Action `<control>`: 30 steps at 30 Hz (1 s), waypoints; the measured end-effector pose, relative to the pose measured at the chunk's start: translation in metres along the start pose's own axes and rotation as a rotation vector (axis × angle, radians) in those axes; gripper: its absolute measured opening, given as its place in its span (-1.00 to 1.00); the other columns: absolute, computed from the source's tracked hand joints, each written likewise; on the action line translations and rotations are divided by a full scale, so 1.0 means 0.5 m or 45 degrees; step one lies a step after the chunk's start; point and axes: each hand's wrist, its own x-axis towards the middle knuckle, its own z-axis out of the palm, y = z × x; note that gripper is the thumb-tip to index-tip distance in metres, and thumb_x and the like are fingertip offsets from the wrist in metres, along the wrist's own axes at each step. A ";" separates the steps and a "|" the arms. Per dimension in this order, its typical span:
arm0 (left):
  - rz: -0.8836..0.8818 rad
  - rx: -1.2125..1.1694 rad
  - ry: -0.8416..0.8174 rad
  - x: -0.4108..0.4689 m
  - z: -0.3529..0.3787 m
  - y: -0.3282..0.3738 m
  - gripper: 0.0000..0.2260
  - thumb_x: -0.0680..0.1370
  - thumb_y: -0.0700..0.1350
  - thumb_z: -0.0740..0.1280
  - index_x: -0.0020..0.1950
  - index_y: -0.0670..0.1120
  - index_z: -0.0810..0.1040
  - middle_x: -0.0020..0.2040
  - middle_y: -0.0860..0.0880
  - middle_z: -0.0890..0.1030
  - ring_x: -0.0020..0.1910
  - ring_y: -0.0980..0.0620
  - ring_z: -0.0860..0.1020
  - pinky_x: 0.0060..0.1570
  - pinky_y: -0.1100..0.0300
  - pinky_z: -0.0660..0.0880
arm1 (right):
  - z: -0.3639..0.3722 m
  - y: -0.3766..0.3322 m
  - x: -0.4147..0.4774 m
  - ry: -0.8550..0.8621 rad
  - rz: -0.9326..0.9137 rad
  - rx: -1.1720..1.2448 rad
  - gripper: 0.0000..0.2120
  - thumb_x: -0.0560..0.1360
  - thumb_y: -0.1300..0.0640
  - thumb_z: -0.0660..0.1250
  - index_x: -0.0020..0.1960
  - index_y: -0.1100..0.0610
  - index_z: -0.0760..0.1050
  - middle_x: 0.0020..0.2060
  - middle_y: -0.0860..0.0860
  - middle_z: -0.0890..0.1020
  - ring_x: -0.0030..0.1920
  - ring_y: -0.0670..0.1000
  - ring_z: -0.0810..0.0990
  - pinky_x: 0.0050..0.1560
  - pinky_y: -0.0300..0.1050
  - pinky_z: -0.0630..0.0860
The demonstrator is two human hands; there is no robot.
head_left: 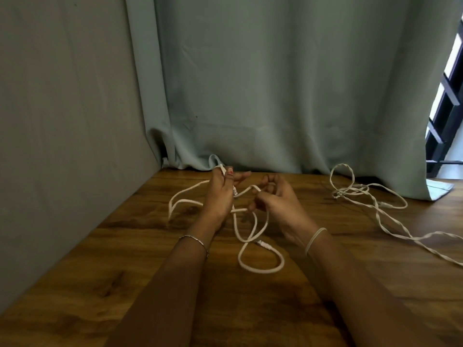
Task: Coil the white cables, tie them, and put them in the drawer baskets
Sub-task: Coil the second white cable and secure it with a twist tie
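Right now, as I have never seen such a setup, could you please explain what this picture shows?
There is no machine here: one picture, taken by a camera worn on a person's head, looking down at their bare hands over a wooden table. The left hand grips one white cable, and the right hand pinches the same cable; its loops trail onto the table. A second white cable lies loose to the right. A pale band sits on the right wrist. A curtain hangs behind.

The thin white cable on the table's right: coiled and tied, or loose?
Loose, untied. The thin white cable sprawls in tangled, uneven loops across the brown wooden table; no tie visible.
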 end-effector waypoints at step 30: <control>-0.553 -1.078 -0.561 -0.053 0.019 0.063 -0.59 0.67 0.05 0.04 -0.19 -0.16 0.49 -0.58 0.06 0.21 -0.63 0.15 0.18 -0.33 0.27 0.48 | -0.052 0.047 0.023 0.145 -0.586 -1.408 -0.43 0.54 0.12 0.30 0.49 -0.13 0.22 0.06 0.02 0.62 -0.01 0.06 0.61 -0.13 -0.10 0.50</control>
